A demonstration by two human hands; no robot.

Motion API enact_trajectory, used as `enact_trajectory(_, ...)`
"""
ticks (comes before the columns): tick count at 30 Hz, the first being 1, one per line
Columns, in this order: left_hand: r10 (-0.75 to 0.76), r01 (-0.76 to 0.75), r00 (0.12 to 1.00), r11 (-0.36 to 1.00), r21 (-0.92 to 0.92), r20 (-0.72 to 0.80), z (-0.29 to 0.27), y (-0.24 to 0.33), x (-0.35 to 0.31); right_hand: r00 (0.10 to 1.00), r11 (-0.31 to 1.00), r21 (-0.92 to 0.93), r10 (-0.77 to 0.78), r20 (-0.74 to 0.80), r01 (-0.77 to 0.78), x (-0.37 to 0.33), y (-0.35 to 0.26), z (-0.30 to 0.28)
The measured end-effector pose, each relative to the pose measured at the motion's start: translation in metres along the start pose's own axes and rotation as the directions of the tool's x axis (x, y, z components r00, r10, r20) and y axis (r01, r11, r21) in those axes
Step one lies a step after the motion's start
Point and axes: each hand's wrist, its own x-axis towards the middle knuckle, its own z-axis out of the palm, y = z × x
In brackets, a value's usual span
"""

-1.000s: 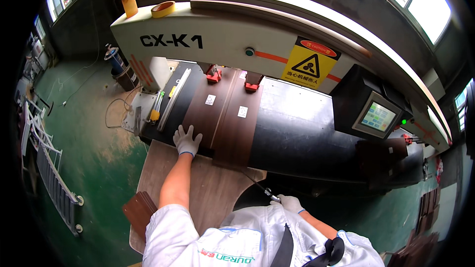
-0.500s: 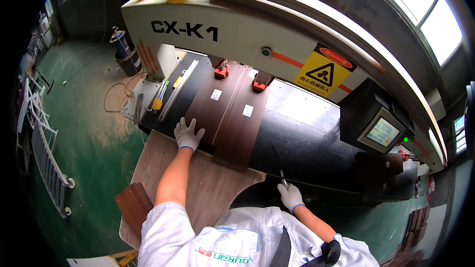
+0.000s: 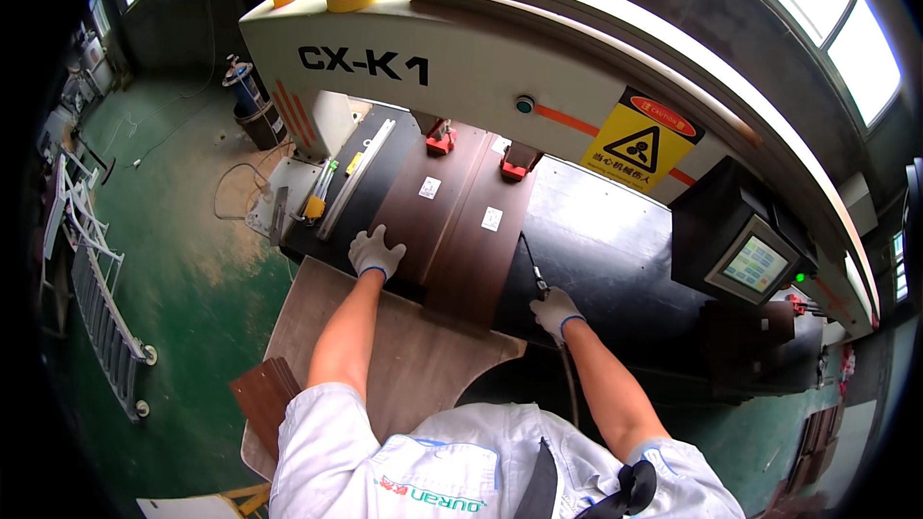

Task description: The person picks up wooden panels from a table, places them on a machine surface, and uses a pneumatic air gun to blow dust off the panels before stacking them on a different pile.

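Two dark brown boards, a left board [image 3: 411, 207] and a right board [image 3: 473, 264], lie side by side on the black machine bed, each with a white label. My gloved left hand [image 3: 376, 254] rests at the near left corner of the left board, fingers spread, holding nothing. My gloved right hand [image 3: 556, 313] is closed around an air blow gun [image 3: 539, 279], right of the right board. Its thin nozzle points away from me over the bed, and a hose [image 3: 570, 384] hangs down from the hand. Red clamps, one left [image 3: 441, 141] and one right [image 3: 516, 165], sit at the boards' far ends.
The white machine beam [image 3: 461, 67] spans above the bed, carrying a control screen [image 3: 753, 264] at right. A grey-brown curved panel [image 3: 385, 365] lies before me, with stacked brown strips [image 3: 264, 394] on its left. A metal rail [image 3: 356, 178] lies left of the boards.
My right hand has moved up and forward with the air blow gun, from the bed's front edge to over the bed. My left hand stays at the left board, its fingers slightly shifted.
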Motion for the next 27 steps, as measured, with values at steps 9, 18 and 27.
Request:
enact_trajectory(9,0.006,-0.001,0.992,0.999,-0.037,0.125,-0.01,0.002,-0.035,0.984,0.974,-0.228,0.027,0.174,0.014,0.008,0.016,-0.062)
enact_trajectory(18,0.461,-0.103,0.703,0.82,-0.563,0.542,0.071,0.091,-0.249,0.998,0.853,-0.522,-0.036,-0.044,0.008,0.011,0.057,-0.139)
enact_trajectory(27,0.838,-0.265,0.452,0.455,-0.85,0.307,0.152,0.187,-0.265,0.98,0.893,-0.43,-0.184,-0.074,0.136,0.04,-0.027,-0.095)
